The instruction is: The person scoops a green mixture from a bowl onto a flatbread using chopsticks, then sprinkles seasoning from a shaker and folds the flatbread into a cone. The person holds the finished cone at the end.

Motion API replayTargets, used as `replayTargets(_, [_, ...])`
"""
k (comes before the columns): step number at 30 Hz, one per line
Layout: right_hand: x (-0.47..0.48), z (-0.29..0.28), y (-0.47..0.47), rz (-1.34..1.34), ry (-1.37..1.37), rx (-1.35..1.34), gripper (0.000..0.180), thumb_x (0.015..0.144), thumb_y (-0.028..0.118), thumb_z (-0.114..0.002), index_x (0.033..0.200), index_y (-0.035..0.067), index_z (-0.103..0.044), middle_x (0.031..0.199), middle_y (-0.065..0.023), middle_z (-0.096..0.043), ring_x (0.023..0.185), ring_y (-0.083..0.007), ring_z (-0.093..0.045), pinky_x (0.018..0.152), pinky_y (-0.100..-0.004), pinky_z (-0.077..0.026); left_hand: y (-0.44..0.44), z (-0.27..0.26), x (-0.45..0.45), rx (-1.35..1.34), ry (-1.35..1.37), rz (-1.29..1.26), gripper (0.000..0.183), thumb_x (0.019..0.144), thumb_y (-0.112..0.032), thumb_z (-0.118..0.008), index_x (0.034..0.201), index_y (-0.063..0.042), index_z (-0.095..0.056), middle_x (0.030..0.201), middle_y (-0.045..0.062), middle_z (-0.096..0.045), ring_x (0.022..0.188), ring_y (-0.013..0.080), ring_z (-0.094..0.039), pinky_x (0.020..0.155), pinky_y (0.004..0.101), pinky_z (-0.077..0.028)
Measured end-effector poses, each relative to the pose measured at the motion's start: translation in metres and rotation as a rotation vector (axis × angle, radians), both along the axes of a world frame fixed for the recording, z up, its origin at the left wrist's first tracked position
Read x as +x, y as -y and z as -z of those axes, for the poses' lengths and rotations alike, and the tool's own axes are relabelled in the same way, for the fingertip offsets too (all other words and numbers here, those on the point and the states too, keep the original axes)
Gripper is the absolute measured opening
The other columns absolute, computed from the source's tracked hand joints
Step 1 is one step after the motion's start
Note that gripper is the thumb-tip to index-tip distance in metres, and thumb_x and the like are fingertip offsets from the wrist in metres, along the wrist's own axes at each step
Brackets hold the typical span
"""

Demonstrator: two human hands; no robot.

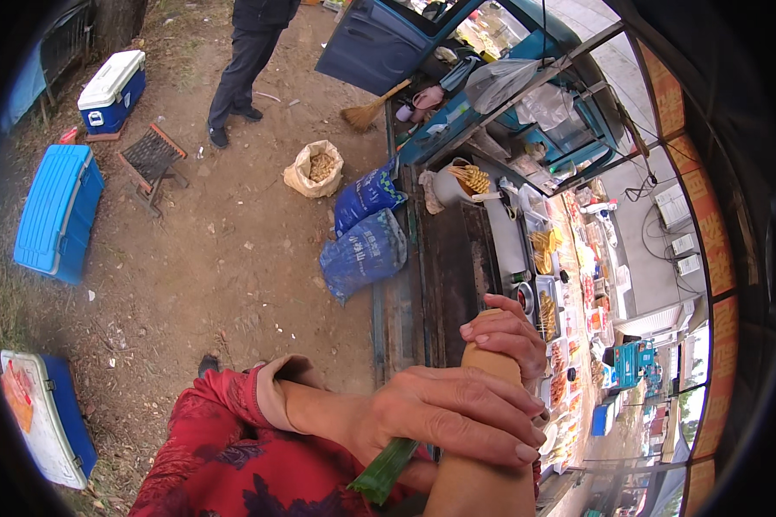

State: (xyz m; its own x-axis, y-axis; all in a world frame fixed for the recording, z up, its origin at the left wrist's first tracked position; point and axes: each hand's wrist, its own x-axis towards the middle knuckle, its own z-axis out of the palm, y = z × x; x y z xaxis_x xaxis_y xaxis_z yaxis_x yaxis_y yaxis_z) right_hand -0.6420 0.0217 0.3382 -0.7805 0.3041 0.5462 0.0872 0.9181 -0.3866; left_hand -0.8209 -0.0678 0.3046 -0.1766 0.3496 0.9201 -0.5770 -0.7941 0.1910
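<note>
My left hand [456, 413] comes in from the lower left, out of a red patterned sleeve [213, 420] with a pale cuff. Its fingers lie over a thick, smooth tan cylinder [485, 485], whose material I cannot make out. A green, leaf-like strip [388, 472] sticks out beneath that palm. Farther up, my right hand [511, 339] curls its fingers around the cylinder's upper end. Its wrist is hidden behind the cylinder. Just beyond both hands stands a long dark metal trough [452, 271], beside trays of skewered food [547, 313].
Two blue printed sacks [365, 252] and an open sack [313, 171] of brown pieces stand left of the trough. A folding stool [152, 158], coolers [58, 213] and a standing person [246, 71] are farther off. A broom [365, 116] lies near the open vehicle door [375, 45].
</note>
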Motion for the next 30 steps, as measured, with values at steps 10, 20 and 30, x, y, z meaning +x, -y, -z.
replayTargets(10, [-0.007,0.008,-0.012,-0.053,-0.071,-0.034,0.016,0.084,0.015,-0.066,0.098,0.006,-0.065,0.089,-0.0089,-0.069,0.084,-0.0241,-0.070,0.095,-0.0482,-0.048,-0.003,-0.001,-0.001,0.014,-0.008,-0.026,0.031,0.089,-0.015,-0.063,0.113,0.004,-0.065,0.114,0.018,-0.065,0.111,0.0357,-0.061,0.095,0.0434,-0.049])
replayTargets(20, [-0.027,-0.017,-0.012,-0.105,-0.046,0.055,0.015,0.083,0.014,-0.067,0.097,0.008,-0.065,0.093,-0.0075,-0.069,0.088,-0.0242,-0.069,0.098,-0.0487,-0.045,-0.021,-0.003,0.002,0.335,0.139,-0.049,0.033,0.095,-0.030,-0.060,0.101,0.001,-0.071,0.099,0.017,-0.069,0.095,0.0352,-0.064,0.086,0.0436,-0.053])
replayTargets(30, [-0.043,-0.035,-0.015,-0.227,0.150,0.034,0.015,0.080,0.011,-0.068,0.095,0.011,-0.070,0.092,-0.0026,-0.068,0.082,-0.0187,-0.068,0.099,-0.0461,-0.045,-0.005,-0.008,-0.003,0.337,0.343,-0.011,0.032,0.098,-0.029,-0.056,0.093,-0.002,-0.074,0.096,0.017,-0.070,0.088,0.0308,-0.065,0.076,0.0356,-0.058])
